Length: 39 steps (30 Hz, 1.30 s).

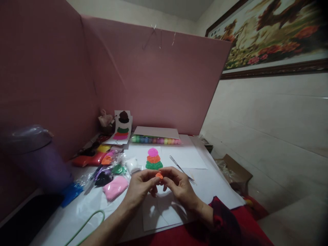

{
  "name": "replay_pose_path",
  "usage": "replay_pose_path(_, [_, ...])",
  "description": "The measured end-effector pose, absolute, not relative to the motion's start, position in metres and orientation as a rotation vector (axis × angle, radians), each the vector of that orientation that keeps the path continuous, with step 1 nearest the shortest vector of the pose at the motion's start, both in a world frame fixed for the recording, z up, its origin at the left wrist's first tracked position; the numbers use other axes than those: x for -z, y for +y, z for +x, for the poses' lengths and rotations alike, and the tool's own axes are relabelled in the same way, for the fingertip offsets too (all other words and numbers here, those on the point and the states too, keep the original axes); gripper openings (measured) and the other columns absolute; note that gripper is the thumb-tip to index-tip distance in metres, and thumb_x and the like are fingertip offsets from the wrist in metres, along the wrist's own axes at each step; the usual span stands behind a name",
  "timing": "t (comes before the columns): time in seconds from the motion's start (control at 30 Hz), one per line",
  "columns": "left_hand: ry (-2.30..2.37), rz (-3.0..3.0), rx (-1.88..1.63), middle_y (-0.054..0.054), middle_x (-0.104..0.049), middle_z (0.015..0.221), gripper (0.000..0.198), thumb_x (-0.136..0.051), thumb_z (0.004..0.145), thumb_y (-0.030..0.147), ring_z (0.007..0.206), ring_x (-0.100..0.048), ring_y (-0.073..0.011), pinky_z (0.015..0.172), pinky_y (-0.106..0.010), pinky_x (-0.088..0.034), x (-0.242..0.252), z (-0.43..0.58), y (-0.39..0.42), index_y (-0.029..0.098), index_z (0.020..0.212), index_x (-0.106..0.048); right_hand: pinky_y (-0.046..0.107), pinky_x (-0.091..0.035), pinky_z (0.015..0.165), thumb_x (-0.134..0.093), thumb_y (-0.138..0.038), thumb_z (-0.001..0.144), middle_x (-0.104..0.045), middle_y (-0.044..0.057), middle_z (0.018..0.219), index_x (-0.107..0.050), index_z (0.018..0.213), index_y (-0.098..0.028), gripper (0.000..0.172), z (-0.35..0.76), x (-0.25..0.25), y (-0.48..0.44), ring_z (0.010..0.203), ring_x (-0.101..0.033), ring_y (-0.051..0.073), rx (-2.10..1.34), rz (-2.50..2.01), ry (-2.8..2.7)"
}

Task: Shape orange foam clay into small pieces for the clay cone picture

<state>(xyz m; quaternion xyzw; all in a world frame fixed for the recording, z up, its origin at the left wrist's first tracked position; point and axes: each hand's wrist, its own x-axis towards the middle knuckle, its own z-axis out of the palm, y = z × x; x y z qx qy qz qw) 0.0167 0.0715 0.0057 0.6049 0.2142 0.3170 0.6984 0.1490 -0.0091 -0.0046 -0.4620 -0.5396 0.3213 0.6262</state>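
Note:
Both my hands meet above the white table [217, 184], pinching a small lump of orange clay [159, 175] between their fingertips. My left hand [139, 186] grips it from the left, my right hand [179, 186] from the right. Just beyond them lies a sheet with a stacked clay picture [153, 159]: pink on top, orange in the middle, green below. A pair of metal tweezers [180, 169] lies to the right of that picture, close to my right hand.
Bags of coloured clay lie to the left: pink [115, 188], white [132, 165], green [118, 169], red [88, 160], blue [71, 193]. A sample card [123, 127] leans on the pink partition [159, 78]. A row of coloured balls [155, 140] and a purple cup [36, 160] stand nearby.

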Motion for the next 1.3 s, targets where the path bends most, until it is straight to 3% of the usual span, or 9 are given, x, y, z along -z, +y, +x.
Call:
replay_pose_path(0.1, [0.505,1.343,-0.744,0.000,-0.059,0.055,0.023,-0.069,0.070,0.030,0.044,-0.051,-0.0103,0.043,-0.024,-0.044,-0.004,0.017,0.072,0.009,0.079,-0.066,0.025,-0.049,0.057,-0.062,-0.023,0.080,-0.064,0.003,0.083,-0.056,0.105,-0.020,0.025,0.149,0.006,-0.009,0.071,-0.058,0.015,-0.702,-1.096,-1.234])
replay_pose_path(0.17, [0.509,1.333,-0.731,0.001,-0.058,0.051,0.024,-0.070,0.069,0.031,0.042,-0.050,-0.0106,0.042,-0.024,-0.043,-0.002,0.018,0.073,0.010,0.078,-0.065,0.024,-0.048,0.055,-0.065,-0.024,0.079,-0.063,0.002,0.078,-0.058,0.097,-0.018,0.020,0.150,0.007,-0.009,0.068,-0.058,0.014,-0.678,-1.147,-1.240])
replay_pose_path(0.3, [0.502,1.326,-0.714,0.000,-0.060,0.053,0.024,-0.070,0.068,0.032,0.042,-0.050,-0.0106,0.041,-0.023,-0.042,0.001,0.019,0.072,0.010,0.074,-0.063,0.024,-0.047,0.053,-0.064,-0.025,0.080,-0.061,0.001,0.069,-0.061,0.082,-0.015,0.011,0.148,0.004,-0.009,0.062,-0.056,0.013,-0.656,-1.175,-1.256])
replay_pose_path(0.53, [0.535,1.285,-0.831,0.000,-0.060,0.056,0.017,-0.069,0.070,0.027,0.044,-0.050,-0.0086,0.042,-0.021,-0.043,-0.002,0.017,0.073,0.010,0.071,-0.063,0.022,-0.046,0.049,-0.064,-0.027,0.079,-0.060,0.000,0.068,-0.059,0.078,-0.015,0.013,0.151,0.007,-0.004,0.056,-0.053,0.011,-0.656,-1.142,-1.153])
replay_pose_path(0.67, [0.561,1.193,-0.902,-0.002,-0.064,0.064,0.022,-0.069,0.070,0.028,0.047,-0.052,-0.0089,0.043,-0.021,-0.044,0.001,0.016,0.078,0.011,0.081,-0.062,0.021,-0.046,0.045,-0.066,-0.029,0.077,-0.055,-0.003,0.060,-0.058,0.077,-0.015,0.016,0.156,0.010,0.001,0.050,-0.050,0.009,-0.659,-1.119,-1.023])
replay_pose_path(0.83, [0.566,1.195,-0.841,-0.004,-0.066,0.068,0.043,-0.072,0.067,0.031,0.049,-0.055,-0.0122,0.043,-0.024,-0.045,0.002,0.017,0.078,0.011,0.102,-0.058,0.022,-0.048,0.049,-0.064,-0.029,0.078,-0.060,0.000,0.067,-0.061,0.085,-0.015,0.016,0.154,0.004,0.000,0.053,-0.054,0.011,-0.690,-1.093,-1.041])
replay_pose_path(1.0, [0.518,1.332,-0.742,-0.004,-0.063,0.062,0.027,-0.070,0.069,0.031,0.050,-0.053,-0.0111,0.045,-0.023,-0.045,-0.002,0.019,0.073,0.009,0.085,-0.067,0.024,-0.049,0.054,-0.060,-0.022,0.080,-0.063,0.002,0.074,-0.063,0.092,-0.016,0.013,0.150,0.004,-0.006,0.062,-0.058,0.013,-0.743,-1.056,-1.188])
replay_pose_path(1.17, [0.526,1.330,-0.767,0.000,-0.059,0.053,0.023,-0.071,0.067,0.031,0.045,-0.050,-0.0098,0.044,-0.022,-0.043,-0.002,0.019,0.072,0.010,0.076,-0.066,0.026,-0.050,0.062,-0.064,-0.015,0.077,-0.064,0.003,0.085,-0.062,0.095,-0.019,0.019,0.149,0.005,-0.010,0.074,-0.060,0.016,-0.597,-1.200,-1.275])
replay_pose_path(1.3, [0.537,1.336,-0.741,0.001,-0.058,0.053,0.024,-0.071,0.067,0.033,0.045,-0.051,-0.0106,0.043,-0.023,-0.044,-0.002,0.020,0.073,0.011,0.076,-0.064,0.025,-0.049,0.055,-0.064,-0.020,0.078,-0.063,0.001,0.079,-0.058,0.094,-0.019,0.017,0.149,0.004,-0.010,0.066,-0.059,0.014,-0.599,-1.196,-1.258])
